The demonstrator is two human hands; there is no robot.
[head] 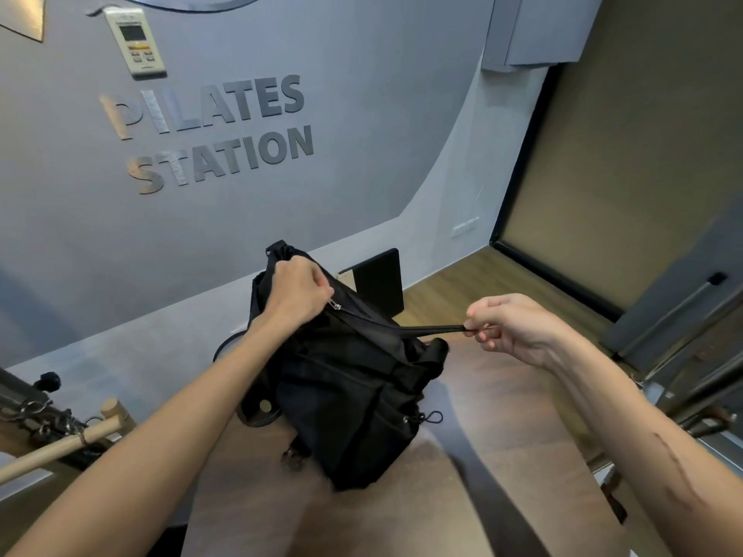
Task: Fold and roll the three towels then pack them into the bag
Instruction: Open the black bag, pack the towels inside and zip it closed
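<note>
A black fabric bag stands on a brown padded surface in the middle of the view. My left hand is closed on the bag's top edge beside a metal zipper pull. My right hand pinches the end of a black strap that runs taut from the bag's top to the right. The bag's mouth looks drawn shut. No towels are visible.
A grey wall with metal lettering rises behind. A wooden bar and metal hardware lie at the left. A dark flat panel leans behind the bag. Metal rails stand at the right on a wood floor.
</note>
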